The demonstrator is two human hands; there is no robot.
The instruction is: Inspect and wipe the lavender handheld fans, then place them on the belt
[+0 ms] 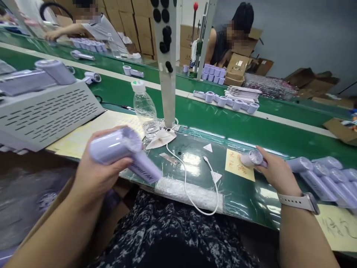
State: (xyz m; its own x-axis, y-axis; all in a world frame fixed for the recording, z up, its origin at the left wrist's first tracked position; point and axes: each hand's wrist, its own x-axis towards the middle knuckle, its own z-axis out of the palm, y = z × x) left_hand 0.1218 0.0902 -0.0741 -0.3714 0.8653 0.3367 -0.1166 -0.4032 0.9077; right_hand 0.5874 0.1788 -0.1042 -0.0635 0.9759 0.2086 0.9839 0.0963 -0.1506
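A lavender handheld fan (111, 147), with dark lettering ending in "FAN" on its handle, is in the grip of my left hand (96, 171). It is tilted, its round head up and its handle pointing down to the right. My right hand (272, 167) is closed round a second lavender fan (251, 158), whose round end hangs over a yellow note (235, 169) with red handwriting. Between the hands a white charging cable (185, 178) loops over the green bench (192, 149). Several lavender fans (320, 175) lie in a group right of my right hand.
A clear bottle (145, 109) stands beside a metal post (167, 89). At the left is a grey slotted metal box (52, 115) with fans on top. Beyond, more fans (223, 100) lie on the green conveyor (184, 106). Two people (100, 33) work across it.
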